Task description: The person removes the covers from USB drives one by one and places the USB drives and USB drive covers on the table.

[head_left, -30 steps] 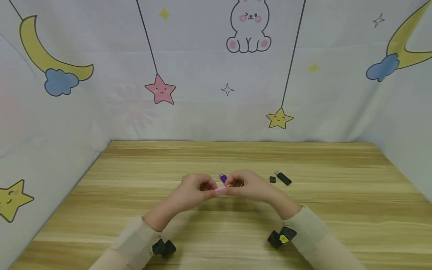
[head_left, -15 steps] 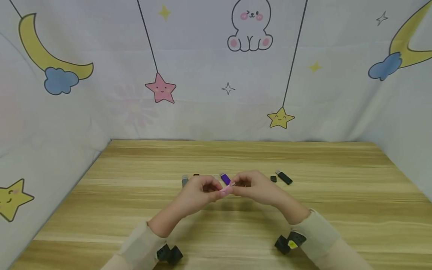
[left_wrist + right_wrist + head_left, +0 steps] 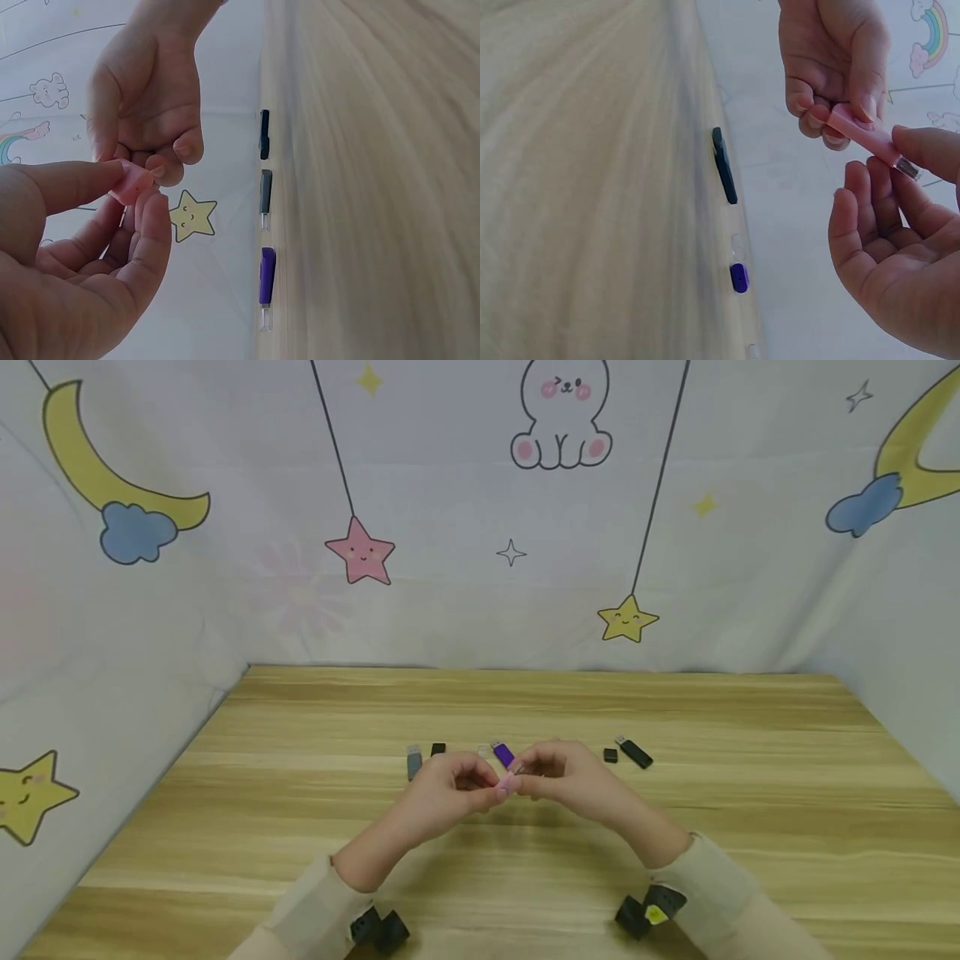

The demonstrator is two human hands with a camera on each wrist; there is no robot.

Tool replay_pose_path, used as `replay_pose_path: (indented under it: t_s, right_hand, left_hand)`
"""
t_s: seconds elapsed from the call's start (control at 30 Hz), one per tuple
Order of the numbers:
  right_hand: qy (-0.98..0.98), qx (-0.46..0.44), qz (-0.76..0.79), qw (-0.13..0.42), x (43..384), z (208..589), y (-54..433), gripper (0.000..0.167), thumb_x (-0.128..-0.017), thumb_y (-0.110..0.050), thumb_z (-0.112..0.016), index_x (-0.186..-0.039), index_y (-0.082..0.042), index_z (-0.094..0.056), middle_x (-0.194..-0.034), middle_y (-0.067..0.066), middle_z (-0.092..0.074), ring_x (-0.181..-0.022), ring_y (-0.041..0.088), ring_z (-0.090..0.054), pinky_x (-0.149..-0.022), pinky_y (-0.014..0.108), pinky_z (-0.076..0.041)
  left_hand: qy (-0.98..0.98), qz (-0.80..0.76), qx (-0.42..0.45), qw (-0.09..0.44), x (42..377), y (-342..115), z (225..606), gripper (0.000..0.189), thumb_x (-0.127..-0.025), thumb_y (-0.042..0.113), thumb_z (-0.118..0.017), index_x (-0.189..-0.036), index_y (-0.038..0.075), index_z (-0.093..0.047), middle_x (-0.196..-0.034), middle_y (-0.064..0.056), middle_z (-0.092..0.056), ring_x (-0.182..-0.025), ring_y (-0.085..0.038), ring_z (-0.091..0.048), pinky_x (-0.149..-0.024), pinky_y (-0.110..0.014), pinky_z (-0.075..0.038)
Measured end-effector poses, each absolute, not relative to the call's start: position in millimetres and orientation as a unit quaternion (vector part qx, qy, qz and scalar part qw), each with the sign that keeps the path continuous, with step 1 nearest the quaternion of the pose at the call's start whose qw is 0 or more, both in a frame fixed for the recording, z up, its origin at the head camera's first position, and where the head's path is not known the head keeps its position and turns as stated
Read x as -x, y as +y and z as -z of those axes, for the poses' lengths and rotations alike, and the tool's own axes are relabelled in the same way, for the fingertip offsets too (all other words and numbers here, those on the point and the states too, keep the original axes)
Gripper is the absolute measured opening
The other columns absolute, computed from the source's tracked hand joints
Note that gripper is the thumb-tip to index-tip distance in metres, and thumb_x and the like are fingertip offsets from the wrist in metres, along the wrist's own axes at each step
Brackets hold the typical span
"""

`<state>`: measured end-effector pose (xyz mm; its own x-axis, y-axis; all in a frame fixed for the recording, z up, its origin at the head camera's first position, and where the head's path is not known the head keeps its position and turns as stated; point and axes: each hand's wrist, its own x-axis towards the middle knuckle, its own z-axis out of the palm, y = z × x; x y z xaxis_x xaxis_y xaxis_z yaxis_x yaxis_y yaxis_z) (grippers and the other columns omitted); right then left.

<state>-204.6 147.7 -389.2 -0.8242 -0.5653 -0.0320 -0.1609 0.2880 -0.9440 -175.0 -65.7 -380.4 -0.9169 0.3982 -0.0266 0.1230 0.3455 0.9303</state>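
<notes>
Both hands hold a pink USB stick (image 3: 866,139) between them, above the table. My left hand (image 3: 442,797) pinches the pink body at one end with thumb and fingers. At the other end, my right hand (image 3: 581,785) pinches the stick with thumb and finger, close to its bare metal connector (image 3: 908,167). In the left wrist view, fingers partly cover the pink USB stick (image 3: 133,182). Just behind the hands lies a purple USB stick (image 3: 503,755) with its connector bare, beside a small clear cap (image 3: 483,751).
Left of these, a grey USB stick (image 3: 415,762) and a small black piece (image 3: 438,749) lie partly behind the left hand. To the right are a black cap (image 3: 611,756) and a black USB stick (image 3: 634,752). A printed cloth backdrop (image 3: 450,627) rises behind the wooden table (image 3: 750,777).
Both hands have shifted slightly right with the pink USB stick, which is tilted more steeply. The grey USB stick and small black piece have come into view from behind the left hand.
</notes>
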Motion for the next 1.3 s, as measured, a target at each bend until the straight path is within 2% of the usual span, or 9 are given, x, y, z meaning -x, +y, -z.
replay_pose_path:
  t_s: [0.23, 0.57, 0.9, 1.3]
  right_hand:
    - [0.770, 0.206, 0.572, 0.194, 199.4, 390.9, 145.6, 0.035, -0.091, -0.025, -0.068, -0.111, 0.003, -0.065, -0.097, 0.005, -0.065, -0.085, 0.018, -0.060, -0.078, 0.041, -0.054]
    - [0.759, 0.200, 0.585, 0.202, 198.1, 393.2, 141.1, 0.030, -0.092, -0.018, -0.066, -0.110, 0.006, -0.064, -0.106, 0.010, -0.065, -0.087, 0.018, -0.060, -0.078, 0.037, -0.054]
    - [0.749, 0.185, 0.606, 0.191, 196.7, 397.4, 137.3, 0.029, -0.090, -0.017, -0.069, -0.106, 0.007, -0.064, -0.092, 0.004, -0.066, -0.081, 0.016, -0.061, -0.075, 0.036, -0.055]
    - [0.755, 0.194, 0.597, 0.192, 194.9, 396.7, 138.4, 0.028, -0.092, -0.018, -0.067, -0.107, 0.006, -0.065, -0.095, 0.007, -0.067, -0.084, 0.015, -0.060, -0.070, 0.025, -0.052]
  left_hand:
    - [0.813, -0.544, -0.159, 0.135, 174.0, -65.1, 382.0, 0.018, -0.087, 0.019, -0.072, -0.088, 0.001, -0.068, -0.083, -0.003, -0.064, -0.072, -0.011, -0.057, -0.064, -0.025, -0.049]
    - [0.811, -0.543, -0.157, 0.151, 173.1, -64.2, 386.2, 0.014, -0.087, 0.014, -0.071, -0.089, 0.000, -0.068, -0.082, -0.002, -0.064, -0.071, -0.011, -0.058, -0.065, -0.025, -0.050]
    - [0.804, -0.548, -0.163, 0.163, 172.1, -62.4, 389.2, 0.017, -0.087, 0.015, -0.072, -0.090, -0.001, -0.068, -0.082, -0.003, -0.067, -0.068, -0.010, -0.058, -0.063, -0.024, -0.050]
    - [0.800, -0.555, -0.168, 0.151, 171.0, -64.9, 386.7, 0.017, -0.087, 0.014, -0.071, -0.091, -0.002, -0.068, -0.084, -0.005, -0.068, -0.070, -0.010, -0.060, -0.064, -0.026, -0.053]
